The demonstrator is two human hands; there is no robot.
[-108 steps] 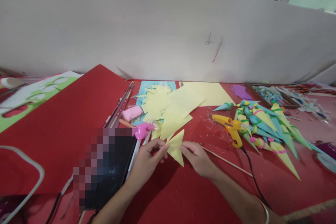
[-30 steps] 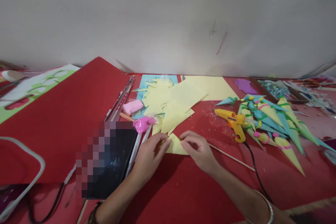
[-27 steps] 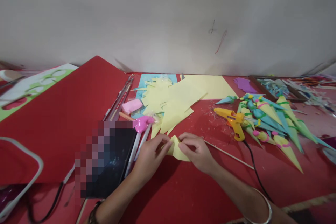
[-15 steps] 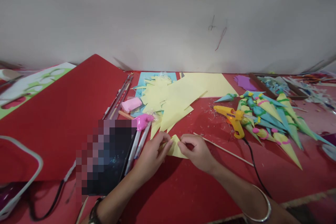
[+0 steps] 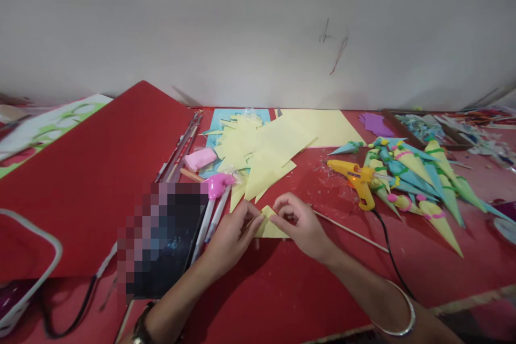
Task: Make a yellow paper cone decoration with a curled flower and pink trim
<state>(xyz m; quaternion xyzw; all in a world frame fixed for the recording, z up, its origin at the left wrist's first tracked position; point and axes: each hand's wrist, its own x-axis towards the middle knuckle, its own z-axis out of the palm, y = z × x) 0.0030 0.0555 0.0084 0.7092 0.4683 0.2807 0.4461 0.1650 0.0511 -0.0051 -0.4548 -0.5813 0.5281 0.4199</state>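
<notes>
From where I stand: at the middle of the desk (image 5: pixel 258 293), toward its near edge, small yellow paper (image 5: pixel 272 230) lies directly between left hand (image 5: pixel 234 231) and right hand (image 5: pixel 301 223); both pinch it narrowly, neither nearer; long axis appears parallel to the near edge, peak toward the far edge; beyond, toward the right edge, glue gun (image 5: pixel 357 180) beside paper cones (image 5: pixel 413 164); near the far right corner, shallow tray (image 5: pixel 398 124) holding bluish scraps (image 5: pixel 421 129), exact kind unclear.
</notes>
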